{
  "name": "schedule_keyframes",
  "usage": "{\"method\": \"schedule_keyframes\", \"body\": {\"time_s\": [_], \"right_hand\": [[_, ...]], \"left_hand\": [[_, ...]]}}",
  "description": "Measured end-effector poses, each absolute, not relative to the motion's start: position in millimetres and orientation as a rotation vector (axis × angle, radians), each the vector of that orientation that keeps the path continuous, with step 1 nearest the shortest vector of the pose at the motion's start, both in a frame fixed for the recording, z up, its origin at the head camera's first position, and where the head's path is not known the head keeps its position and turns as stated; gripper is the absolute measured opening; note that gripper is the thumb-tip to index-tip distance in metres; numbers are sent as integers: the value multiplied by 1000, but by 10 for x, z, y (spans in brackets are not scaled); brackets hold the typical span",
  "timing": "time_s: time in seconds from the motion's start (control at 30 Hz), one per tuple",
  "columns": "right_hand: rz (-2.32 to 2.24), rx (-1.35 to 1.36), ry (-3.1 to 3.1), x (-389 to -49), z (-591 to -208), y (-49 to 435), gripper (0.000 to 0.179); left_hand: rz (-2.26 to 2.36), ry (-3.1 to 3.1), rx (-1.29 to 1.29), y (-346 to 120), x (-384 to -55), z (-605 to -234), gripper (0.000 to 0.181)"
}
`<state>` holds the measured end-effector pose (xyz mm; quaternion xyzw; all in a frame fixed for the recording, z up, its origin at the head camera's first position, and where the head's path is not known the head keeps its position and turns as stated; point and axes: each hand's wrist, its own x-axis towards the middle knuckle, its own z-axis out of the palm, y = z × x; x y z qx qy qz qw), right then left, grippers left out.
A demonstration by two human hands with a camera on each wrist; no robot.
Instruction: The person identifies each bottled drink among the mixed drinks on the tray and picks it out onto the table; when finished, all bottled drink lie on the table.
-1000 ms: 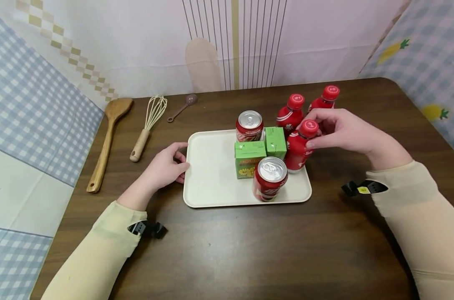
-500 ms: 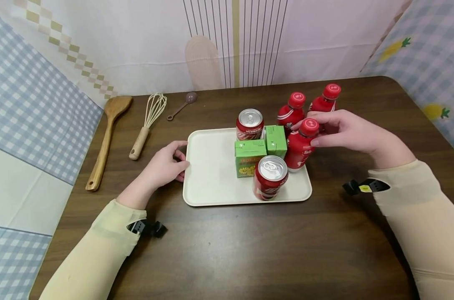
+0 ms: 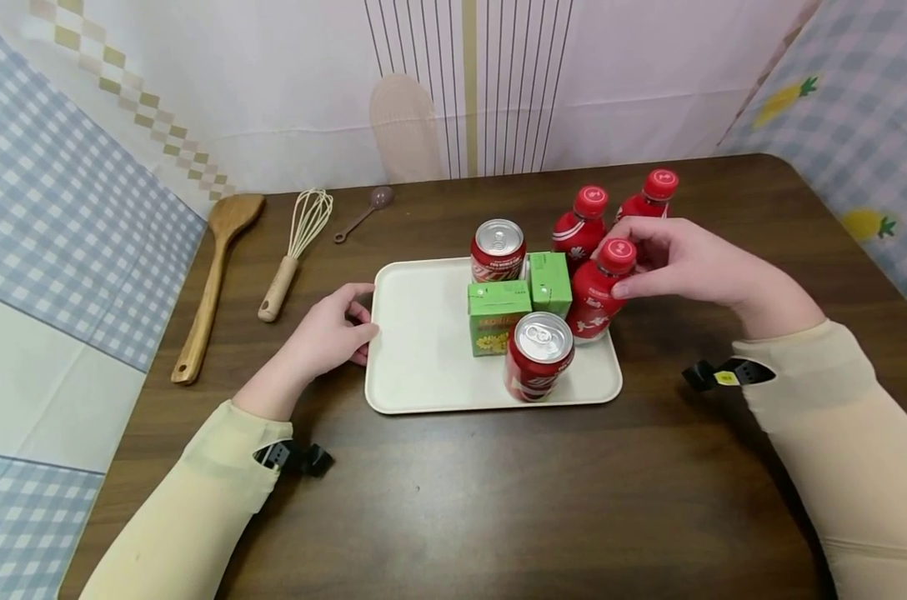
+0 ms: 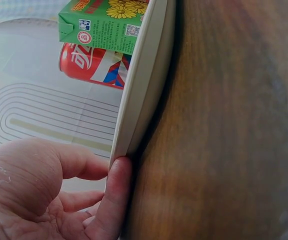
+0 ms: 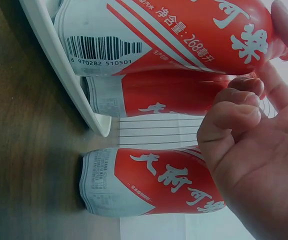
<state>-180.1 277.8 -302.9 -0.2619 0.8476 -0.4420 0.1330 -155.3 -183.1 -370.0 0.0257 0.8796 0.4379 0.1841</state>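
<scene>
In the head view, my left hand (image 3: 332,332) holds the left edge of a cream tray (image 3: 416,367). The left wrist view has thumb and fingers at its rim (image 4: 136,95). My right hand (image 3: 686,262) pinches a red cola bottle (image 3: 598,296) just below its cap; the bottle stands upright at the tray's right end. Behind it is a second red bottle (image 3: 578,233), also on the tray in the right wrist view. Left of the bottles stand two green drink cartons (image 3: 498,312), with one red cola can (image 3: 539,358) in front and another can (image 3: 498,250) behind.
A third red bottle (image 3: 648,204) stands on the table behind my right hand, off the tray. At the table's left lie a wooden spatula (image 3: 217,275), a whisk (image 3: 296,254) and a small brown measuring spoon (image 3: 367,215). A printed curtain (image 3: 273,92) hangs along the back edge.
The held bottle has turned in my right fingers: its label print now faces further left. My right thumb and fingers shifted slightly on it. The left hand and tray stay put.
</scene>
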Motion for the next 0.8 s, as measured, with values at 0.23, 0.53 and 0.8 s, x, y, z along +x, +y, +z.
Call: {"method": "schedule_keyframes", "body": {"time_s": [0.23, 0.53, 0.8], "right_hand": [[-1370, -856, 2331, -1781, -3030, 2801, 47], [-1365, -836, 2406, -1778, -3019, 2797, 42], [-1342, -804, 2454, -1808, -3010, 2753, 35]], "left_hand": [[1232, 2482, 80, -1842, -1541, -3691, 62], [1244, 2485, 95, -1843, -1548, -3702, 63], [1256, 2482, 103, -1839, -1565, -3723, 62]]}}
